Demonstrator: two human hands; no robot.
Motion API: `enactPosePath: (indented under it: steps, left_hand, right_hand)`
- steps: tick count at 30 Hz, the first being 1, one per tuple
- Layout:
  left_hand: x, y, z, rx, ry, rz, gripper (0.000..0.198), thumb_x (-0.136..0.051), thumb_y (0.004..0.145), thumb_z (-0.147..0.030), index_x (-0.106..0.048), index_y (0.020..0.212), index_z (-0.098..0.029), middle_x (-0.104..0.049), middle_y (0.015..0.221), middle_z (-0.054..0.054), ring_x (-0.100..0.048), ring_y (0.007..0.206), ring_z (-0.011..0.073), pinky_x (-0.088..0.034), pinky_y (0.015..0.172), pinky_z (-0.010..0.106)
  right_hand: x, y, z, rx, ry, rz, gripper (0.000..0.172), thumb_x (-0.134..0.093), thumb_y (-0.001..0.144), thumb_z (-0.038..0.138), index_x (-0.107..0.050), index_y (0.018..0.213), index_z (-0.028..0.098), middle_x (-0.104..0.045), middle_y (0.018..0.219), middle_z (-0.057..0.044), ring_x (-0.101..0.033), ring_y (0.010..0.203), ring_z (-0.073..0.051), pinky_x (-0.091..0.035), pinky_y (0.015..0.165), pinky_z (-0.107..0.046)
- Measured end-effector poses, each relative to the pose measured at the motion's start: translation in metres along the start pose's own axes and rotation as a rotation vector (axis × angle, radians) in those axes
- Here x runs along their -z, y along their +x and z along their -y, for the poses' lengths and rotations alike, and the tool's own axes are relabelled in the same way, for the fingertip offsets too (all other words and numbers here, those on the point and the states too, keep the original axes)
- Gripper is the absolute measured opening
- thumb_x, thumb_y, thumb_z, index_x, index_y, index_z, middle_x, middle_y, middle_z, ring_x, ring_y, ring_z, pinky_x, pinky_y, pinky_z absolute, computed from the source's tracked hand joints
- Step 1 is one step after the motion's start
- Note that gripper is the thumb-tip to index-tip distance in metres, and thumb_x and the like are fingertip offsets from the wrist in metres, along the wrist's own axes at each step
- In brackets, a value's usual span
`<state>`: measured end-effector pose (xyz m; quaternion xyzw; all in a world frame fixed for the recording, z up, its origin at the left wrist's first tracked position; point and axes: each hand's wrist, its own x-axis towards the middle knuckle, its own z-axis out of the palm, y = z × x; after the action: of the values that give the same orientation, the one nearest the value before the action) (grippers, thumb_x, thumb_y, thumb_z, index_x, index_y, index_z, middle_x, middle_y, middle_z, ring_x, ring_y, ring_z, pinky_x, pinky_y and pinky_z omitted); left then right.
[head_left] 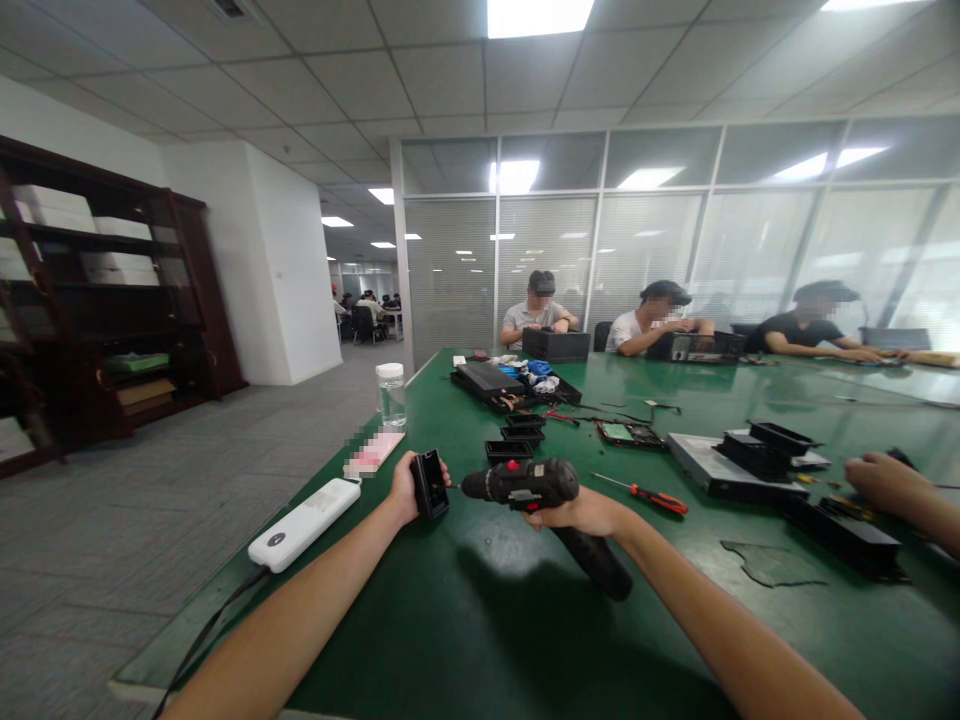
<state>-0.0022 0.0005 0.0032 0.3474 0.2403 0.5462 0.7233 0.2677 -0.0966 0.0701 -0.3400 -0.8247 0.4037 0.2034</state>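
Observation:
My left hand [406, 490] grips a small black rectangular housing [431, 484], held tilted above the green table, its open face turned to the right. My right hand [581, 512] is wrapped round the handle of a black cordless drill [525, 484] with red accents. The drill lies level and points left; its bit reaches the housing's face or comes very close, and I cannot tell whether they touch. Beyond the drill stand several similar black frames [510, 450] in a row. A screwdriver [649, 496] with an orange and black handle lies right of the drill.
A white power bank [304, 525] with a cable lies by the left edge, near a clear bottle [391, 395]. On the right are a silver box [712, 470], black housings [844, 535], a transparent sheet [772, 565] and another person's hand [889, 485]. Several people sit across the table.

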Motion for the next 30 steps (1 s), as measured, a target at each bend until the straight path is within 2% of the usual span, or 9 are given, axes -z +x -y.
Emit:
enactPosePath:
  steps: [9, 16, 30]
  left_hand:
    - [-0.002, -0.002, -0.001, 0.01, -0.002, -0.005, 0.037, -0.032, 0.069, -0.037, -0.055, 0.069, -0.008, -0.056, 0.065, 0.011, -0.054, 0.057, 0.0197, -0.042, 0.06, 0.036]
    - [-0.009, -0.006, -0.002, 0.02, -0.013, -0.069, 0.035, -0.032, 0.07, -0.035, -0.054, 0.07, -0.008, -0.056, 0.063, 0.011, -0.054, 0.055, 0.019, -0.042, 0.056, 0.034]
    - [-0.005, -0.003, -0.001, 0.001, 0.016, -0.025, 0.035, -0.032, 0.069, -0.035, -0.054, 0.069, -0.008, -0.056, 0.063, 0.011, -0.054, 0.055, 0.0191, -0.043, 0.057, 0.034]
  right_hand:
    - [0.0, 0.0, 0.0, -0.003, 0.016, 0.005, 0.024, -0.051, 0.067, 0.029, -0.055, 0.081, 0.011, -0.055, 0.076, -0.004, -0.05, 0.072, -0.013, -0.04, 0.068, -0.026]
    - [0.0, -0.001, 0.002, -0.013, 0.03, 0.008, 0.024, -0.051, 0.067, 0.03, -0.054, 0.081, 0.011, -0.055, 0.076, -0.004, -0.05, 0.071, -0.014, -0.039, 0.069, -0.027]
    - [0.0, 0.001, -0.001, -0.03, 0.056, -0.001, 0.026, -0.052, 0.065, 0.033, -0.054, 0.079, 0.011, -0.055, 0.076, -0.004, -0.05, 0.07, -0.013, -0.039, 0.068, -0.027]
